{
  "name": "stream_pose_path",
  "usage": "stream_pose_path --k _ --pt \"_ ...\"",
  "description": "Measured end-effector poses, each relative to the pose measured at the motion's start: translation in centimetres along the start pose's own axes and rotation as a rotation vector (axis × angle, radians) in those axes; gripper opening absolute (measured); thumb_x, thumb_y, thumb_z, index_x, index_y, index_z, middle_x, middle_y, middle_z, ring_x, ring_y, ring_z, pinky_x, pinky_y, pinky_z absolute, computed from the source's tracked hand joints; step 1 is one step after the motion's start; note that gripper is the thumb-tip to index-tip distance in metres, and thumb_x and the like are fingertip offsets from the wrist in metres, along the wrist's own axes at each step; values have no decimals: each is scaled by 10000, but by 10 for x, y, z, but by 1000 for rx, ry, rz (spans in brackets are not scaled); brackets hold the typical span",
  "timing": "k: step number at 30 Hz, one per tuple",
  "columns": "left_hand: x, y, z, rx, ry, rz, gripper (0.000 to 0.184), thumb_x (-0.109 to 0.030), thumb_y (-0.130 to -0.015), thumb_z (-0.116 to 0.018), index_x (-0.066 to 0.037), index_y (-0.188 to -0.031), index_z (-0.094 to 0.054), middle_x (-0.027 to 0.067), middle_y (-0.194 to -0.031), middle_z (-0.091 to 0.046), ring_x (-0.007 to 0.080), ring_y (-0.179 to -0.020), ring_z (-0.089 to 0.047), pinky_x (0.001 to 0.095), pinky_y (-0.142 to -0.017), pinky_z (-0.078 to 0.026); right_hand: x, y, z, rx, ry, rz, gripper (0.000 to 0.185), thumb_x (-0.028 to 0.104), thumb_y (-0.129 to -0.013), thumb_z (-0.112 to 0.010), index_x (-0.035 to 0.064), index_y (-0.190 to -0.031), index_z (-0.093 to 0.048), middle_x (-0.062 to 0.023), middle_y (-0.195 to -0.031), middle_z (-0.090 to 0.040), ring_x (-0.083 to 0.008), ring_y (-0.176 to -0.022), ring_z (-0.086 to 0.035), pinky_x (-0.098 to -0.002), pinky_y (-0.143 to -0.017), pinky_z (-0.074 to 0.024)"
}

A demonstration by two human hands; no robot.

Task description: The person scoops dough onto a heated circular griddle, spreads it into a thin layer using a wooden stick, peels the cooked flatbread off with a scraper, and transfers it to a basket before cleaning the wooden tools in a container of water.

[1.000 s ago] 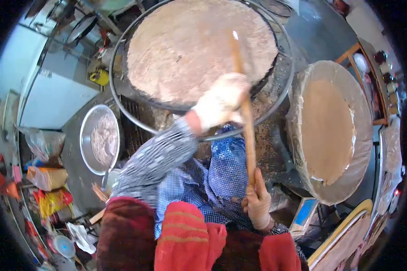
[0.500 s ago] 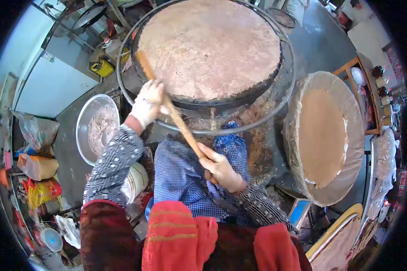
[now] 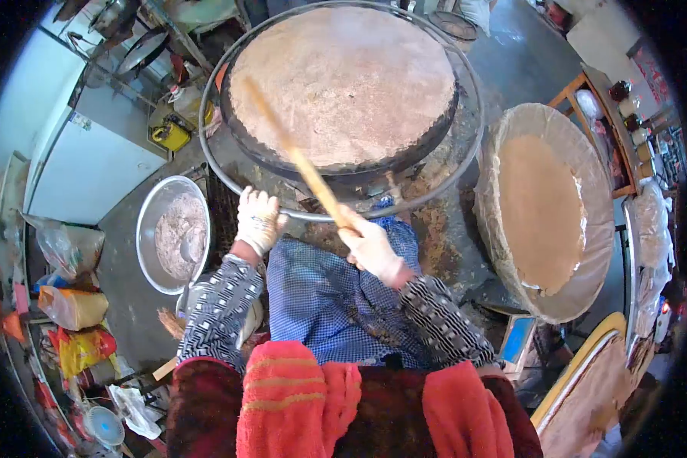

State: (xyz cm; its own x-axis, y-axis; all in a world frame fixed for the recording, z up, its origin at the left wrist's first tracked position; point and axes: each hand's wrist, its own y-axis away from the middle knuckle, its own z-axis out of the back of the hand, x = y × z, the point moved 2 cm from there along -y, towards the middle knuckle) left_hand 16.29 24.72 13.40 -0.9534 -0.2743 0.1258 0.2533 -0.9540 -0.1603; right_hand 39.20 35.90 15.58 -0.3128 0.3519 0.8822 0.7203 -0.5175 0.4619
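Observation:
My right hand, in a pale glove, is closed around the lower end of a long flat wooden stick. The stick slants up and left, its far end over the big round griddle. A thin pinkish-brown layer of batter covers most of the griddle; whether the stick touches it I cannot tell. My left hand, gloved as well, is off the stick with fingers apart, at the near left part of the metal ring around the griddle.
Left of my knees stands a metal basin of pale batter with a ladle in it. On the right is a wide cloth-lined round container with a brown flat sheet inside. Stacked brown sheets lie at lower right.
My left hand has let go of the stick and dropped down toward the ring. My right hand has moved up and slightly right with the stick. The view has shifted a little.

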Motion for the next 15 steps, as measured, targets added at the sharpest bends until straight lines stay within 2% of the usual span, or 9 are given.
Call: stream_pose_path --k 2,3,5,6,8,10,11,14,15 --pt "-36 -1 6 -37 60 56 277 -304 -737 -680 -77 -868 -591 129 -877 -580 329 -957 -556 488 -1017 -343 5 -5 -12 150 -29 25 498 169 -934 -581 194 -1415 -455 15 -697 -550 -66 -461 -498 -216 -368 -397" --pt "-54 -4 3 -79 401 323 267 -290 -749 -674 -68 -876 -599 131 -884 -586 339 -949 -555 485 -975 -373 12 5 -13 167 12 34 509 169 -933 -581 189 -1423 -444 12 -701 -556 -63 -460 -497 -213 -371 -397" --pt "-93 -4 -25 -94 617 473 267 -256 -780 -661 -44 -930 -599 156 -921 -589 361 -936 -551 485 -901 -420 15 35 -8 157 9 67 520 170 -932 -580 183 -1430 -433 4 -714 -578 -56 -461 -499 -208 -377 -400" --pt "-110 -6 -20 -124 573 300 296 -238 -798 -656 -28 -992 -580 184 -974 -578 374 -951 -548 488 -901 -428 12 52 6 137 3 31 512 162 -928 -580 173 -1422 -446 -6 -735 -602 -65 -459 -505 -217 -389 -414" --pt "-146 -11 16 -248 558 -99 386 -205 -830 -646 4 -1132 -531 246 -1106 -546 402 -1002 -541 493 -932 -434 -2 94 41 -57 50 183 506 112 -912 -588 145 -1402 -469 -44 -816 -637 -80 -484 -522 -232 -418 -428" --pt "-174 -23 46 -375 888 -86 642 -216 -834 -653 49 -1348 -375 301 -1350 -404 465 -1250 -415 523 -1074 -326 -33 135 79 -325 167 366 492 89 -899 -605 111 -1378 -494 -72 -937 -657 -83 -518 -546 -241 -443 -444" --pt "-182 -36 62 -397 855 -188 668 -231 -825 -662 44 -1358 -368 299 -1357 -402 468 -1267 -396 520 -1083 -312 -32 166 87 -332 -11 52 502 81 -911 -586 112 -1399 -470 -55 -926 -649 -82 -520 -540 -239 -440 -440" --pt "-202 -97 97 -352 727 -476 726 -290 -791 -692 25 -1364 -377 281 -1369 -404 465 -1291 -372 511 -1111 -273 -37 217 101 -459 -79 -165 538 85 -937 -547 120 -1450 -392 -15 -803 -605 -78 -497 -508 -229 -429 -419" --pt "-211 -124 102 -223 663 -553 707 -358 -801 -652 40 -1334 -414 289 -1381 -382 470 -1286 -372 521 -1111 -259 -39 222 100 -471 -80 -158 538 85 -937 -547 120 -1450 -392 -15 -803 -605 -78 -497 -508 -229 -429 -419"
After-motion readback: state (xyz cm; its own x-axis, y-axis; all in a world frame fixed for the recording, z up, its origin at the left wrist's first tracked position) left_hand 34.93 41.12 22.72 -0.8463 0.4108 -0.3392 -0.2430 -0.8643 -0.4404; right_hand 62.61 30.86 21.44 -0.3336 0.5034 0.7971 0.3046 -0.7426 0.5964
